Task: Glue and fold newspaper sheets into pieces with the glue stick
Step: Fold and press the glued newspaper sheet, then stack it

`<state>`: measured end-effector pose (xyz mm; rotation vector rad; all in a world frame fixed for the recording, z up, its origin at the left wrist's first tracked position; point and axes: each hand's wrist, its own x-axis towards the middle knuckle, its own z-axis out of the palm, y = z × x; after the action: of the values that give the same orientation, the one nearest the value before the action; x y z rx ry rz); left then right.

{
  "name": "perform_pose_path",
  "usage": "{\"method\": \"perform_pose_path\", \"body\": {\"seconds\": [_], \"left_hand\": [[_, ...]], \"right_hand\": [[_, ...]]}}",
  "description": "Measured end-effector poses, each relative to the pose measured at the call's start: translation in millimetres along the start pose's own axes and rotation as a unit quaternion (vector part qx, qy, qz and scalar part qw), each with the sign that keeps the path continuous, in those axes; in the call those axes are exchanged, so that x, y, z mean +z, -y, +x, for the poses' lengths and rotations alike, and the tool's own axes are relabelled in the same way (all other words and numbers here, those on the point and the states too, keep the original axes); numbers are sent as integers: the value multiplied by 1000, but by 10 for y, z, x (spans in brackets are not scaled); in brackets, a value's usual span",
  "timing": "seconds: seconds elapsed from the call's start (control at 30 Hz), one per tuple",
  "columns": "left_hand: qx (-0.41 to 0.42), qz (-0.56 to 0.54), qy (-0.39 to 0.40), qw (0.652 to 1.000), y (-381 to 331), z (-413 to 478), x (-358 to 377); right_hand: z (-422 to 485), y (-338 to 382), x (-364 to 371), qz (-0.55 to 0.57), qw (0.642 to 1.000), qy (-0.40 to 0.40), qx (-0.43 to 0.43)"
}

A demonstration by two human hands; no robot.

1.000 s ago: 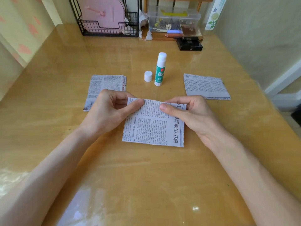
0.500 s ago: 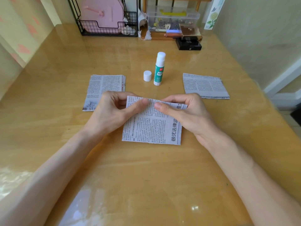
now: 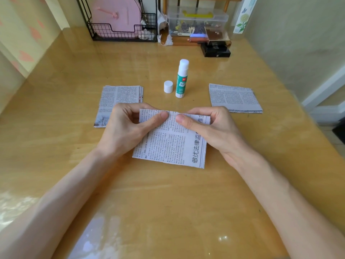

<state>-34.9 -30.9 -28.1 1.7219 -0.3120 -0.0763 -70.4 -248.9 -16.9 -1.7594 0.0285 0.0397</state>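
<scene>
A folded newspaper piece (image 3: 171, 144) lies flat on the wooden table in front of me. My left hand (image 3: 127, 128) and my right hand (image 3: 214, 128) both pinch its far edge, thumbs on top and fingers curled behind it. The two thumb tips nearly meet at the middle of that edge. Beyond the piece stands the uncapped glue stick (image 3: 182, 79), green and white, with its white cap (image 3: 168, 86) just to its left. A stack of newspaper sheets (image 3: 119, 98) lies at the left, partly under my left hand. Another folded newspaper piece (image 3: 235, 98) lies at the right.
At the back of the table are a black wire rack (image 3: 119, 32) holding a pink item, a clear plastic box (image 3: 197, 21) on a wooden shelf, and a black box (image 3: 215, 50). A wall runs along the table's right side.
Both thumbs have slid inward along the piece's far edge, so their tips are now closer together. The paper, glue stick and cap have stayed put.
</scene>
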Motion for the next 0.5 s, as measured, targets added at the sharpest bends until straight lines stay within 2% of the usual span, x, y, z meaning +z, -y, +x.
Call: {"method": "perform_pose_path", "body": {"seconds": [0.37, 0.5], "left_hand": [[-24, 8, -39, 999, -10, -5, -26], [-29, -12, -28, 999, -38, -15, -16]], "right_hand": [[-1, -12, -21, 29, 999, -36, 13], [-9, -13, -15, 38, 998, -50, 16]]}}
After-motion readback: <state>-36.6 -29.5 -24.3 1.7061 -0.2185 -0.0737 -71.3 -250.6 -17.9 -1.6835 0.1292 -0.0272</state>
